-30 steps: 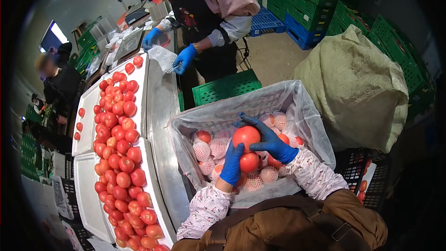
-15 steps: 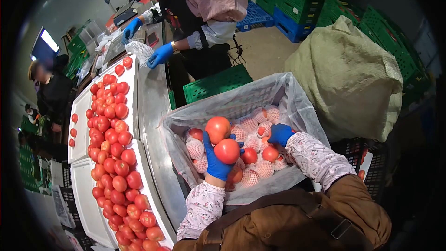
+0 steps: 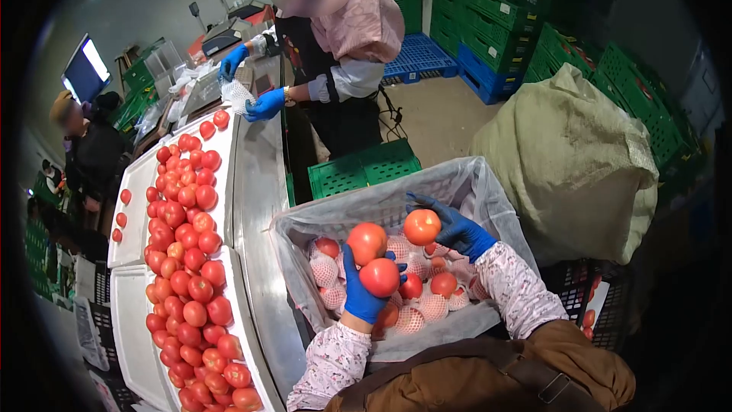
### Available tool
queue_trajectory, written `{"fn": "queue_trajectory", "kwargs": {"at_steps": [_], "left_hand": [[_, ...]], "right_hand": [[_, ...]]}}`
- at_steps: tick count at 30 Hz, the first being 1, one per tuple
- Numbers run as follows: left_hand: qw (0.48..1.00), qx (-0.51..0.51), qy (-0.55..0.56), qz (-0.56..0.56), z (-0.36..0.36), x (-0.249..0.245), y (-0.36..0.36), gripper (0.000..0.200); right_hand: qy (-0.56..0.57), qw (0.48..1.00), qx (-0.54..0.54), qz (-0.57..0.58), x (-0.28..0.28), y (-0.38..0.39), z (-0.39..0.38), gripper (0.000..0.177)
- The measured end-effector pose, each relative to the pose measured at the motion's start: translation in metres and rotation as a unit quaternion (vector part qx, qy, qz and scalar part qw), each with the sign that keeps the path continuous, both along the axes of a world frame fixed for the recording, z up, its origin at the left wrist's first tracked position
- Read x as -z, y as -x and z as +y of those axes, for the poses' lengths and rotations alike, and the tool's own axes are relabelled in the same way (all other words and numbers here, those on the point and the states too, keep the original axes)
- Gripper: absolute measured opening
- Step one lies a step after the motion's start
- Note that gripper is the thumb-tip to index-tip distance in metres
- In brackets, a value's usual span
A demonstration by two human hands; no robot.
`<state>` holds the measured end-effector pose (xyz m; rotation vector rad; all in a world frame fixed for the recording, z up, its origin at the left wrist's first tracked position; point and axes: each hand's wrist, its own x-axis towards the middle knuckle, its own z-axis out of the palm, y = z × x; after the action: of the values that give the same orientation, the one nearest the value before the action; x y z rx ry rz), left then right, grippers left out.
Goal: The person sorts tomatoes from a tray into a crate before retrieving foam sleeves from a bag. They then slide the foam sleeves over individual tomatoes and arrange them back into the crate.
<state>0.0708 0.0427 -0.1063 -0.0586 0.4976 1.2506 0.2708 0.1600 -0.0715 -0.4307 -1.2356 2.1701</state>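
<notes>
In blue gloves, both my hands are over a lined crate (image 3: pixel 297 221) of tomatoes, many in white foam nets (image 3: pixel 433 307). My left hand (image 3: pixel 361 294) is closed around two bare red tomatoes, an upper tomato (image 3: pixel 367 242) and a lower tomato (image 3: pixel 379 278). Raised above the crate's right half, my right hand (image 3: pixel 463 232) grips an orange-red tomato (image 3: pixel 422 226) at its fingertips. Below my hands, some tomatoes lie without a visible net, such as a red tomato (image 3: pixel 444 284).
To the left, a metal counter (image 3: pixel 259 183) carries white trays (image 3: pixel 131 290) with many tomatoes (image 3: pixel 191 259). Across it, a co-worker's gloved hands (image 3: pixel 263 105) hold a white foam net (image 3: pixel 236 96). A bulging sack (image 3: pixel 568 160) and stacked green crates (image 3: pixel 496 19) stand at right.
My right hand has risen from among the netted tomatoes and now holds a tomato up. My left hand still keeps its two tomatoes. The camera view has tilted slightly upward.
</notes>
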Motion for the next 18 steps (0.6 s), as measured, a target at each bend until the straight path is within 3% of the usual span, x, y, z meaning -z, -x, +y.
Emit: {"fn": "queue_trajectory", "kwargs": {"at_steps": [2,4,5,6,8,10,12,13,14,16,17,18], "left_hand": [[1.000,0.006,0.014,-0.003,-0.002,-0.001,-0.005,0.076],[0.990,-0.035,0.005,0.134,-0.006,0.001,-0.010,0.076],[0.999,0.021,0.008,-0.041,0.000,0.013,0.000,0.079],[0.999,0.020,0.001,-0.038,-0.001,0.013,-0.001,0.079],[0.999,0.023,-0.035,0.025,0.002,0.010,-0.007,0.082],[0.972,0.001,-0.095,0.215,-0.003,0.007,-0.012,0.084],[0.985,-0.026,-0.081,0.148,-0.006,-0.007,-0.015,0.058],[0.996,0.011,-0.020,-0.089,-0.007,-0.022,-0.009,0.070],[0.996,0.003,-0.023,-0.089,-0.007,-0.022,-0.007,0.070],[0.999,0.015,-0.011,-0.034,-0.006,-0.032,-0.010,0.079],[0.988,-0.048,-0.019,0.146,-0.012,-0.053,-0.020,0.078],[0.988,-0.051,-0.016,0.146,-0.014,-0.055,-0.022,0.078]], "right_hand": [[0.063,0.996,0.008,0.066,-0.006,0.005,-0.006,0.096],[0.079,0.992,0.007,0.098,-0.005,0.009,-0.011,0.091],[0.104,0.990,0.015,0.094,-0.001,0.008,-0.014,0.084],[0.125,0.988,0.021,0.090,0.004,0.008,-0.016,0.077],[0.231,0.970,0.036,0.068,0.025,0.005,-0.017,0.060],[0.346,0.930,0.003,0.122,0.035,0.008,-0.010,0.043],[0.361,0.926,0.067,0.086,0.041,0.009,-0.009,0.039],[0.358,0.928,0.056,0.084,0.041,0.008,-0.004,0.039],[0.354,0.931,0.072,0.047,0.034,0.006,-0.006,0.038],[0.350,0.933,0.085,0.007,0.027,0.006,-0.006,0.038],[0.352,0.931,0.097,0.004,0.026,0.006,-0.005,0.037],[0.356,0.928,0.110,0.001,0.025,0.007,-0.007,0.036]]}}
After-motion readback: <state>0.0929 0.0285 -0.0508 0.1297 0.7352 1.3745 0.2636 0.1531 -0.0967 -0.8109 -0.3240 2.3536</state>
